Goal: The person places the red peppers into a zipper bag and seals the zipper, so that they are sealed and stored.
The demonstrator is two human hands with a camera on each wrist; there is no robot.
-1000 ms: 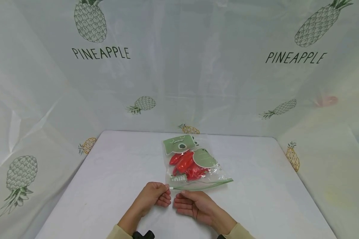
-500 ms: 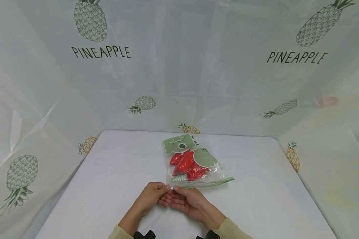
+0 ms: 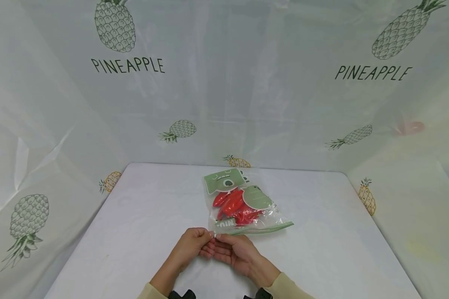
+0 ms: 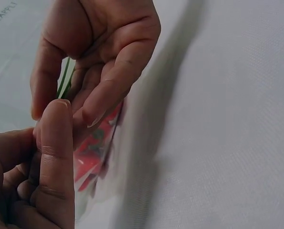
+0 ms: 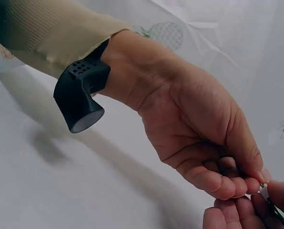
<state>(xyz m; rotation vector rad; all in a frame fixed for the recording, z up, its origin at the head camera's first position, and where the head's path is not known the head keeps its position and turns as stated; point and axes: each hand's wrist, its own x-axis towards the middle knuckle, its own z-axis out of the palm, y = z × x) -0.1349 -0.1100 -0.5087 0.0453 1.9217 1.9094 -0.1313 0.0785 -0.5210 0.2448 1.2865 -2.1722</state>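
Observation:
A clear zip bag (image 3: 273, 218) with green print lies on the white table, its green zip strip facing me. Several shiny red peppers (image 3: 232, 203) show through the plastic. At the strip's left end, my left hand (image 3: 191, 245) pinches the bag's corner between thumb and fingers. Right beside it, my right hand (image 3: 239, 253) pinches the small white zip slider (image 5: 264, 192), fingertips meeting those of the left. In the left wrist view, the thumb (image 4: 56, 152) of my left hand stands in front, and fingers mostly hide the slider.
The white table (image 3: 142, 207) stretches out on both sides of the bag. A pale curtain (image 3: 232, 83) printed with pineapples hangs behind and along both sides. Black wrist cameras (image 3: 182, 294) sit at both wrists.
My right hand has moved left along the zip strip to the white slider and now pinches it beside the left hand. The left hand and bag have hardly moved.

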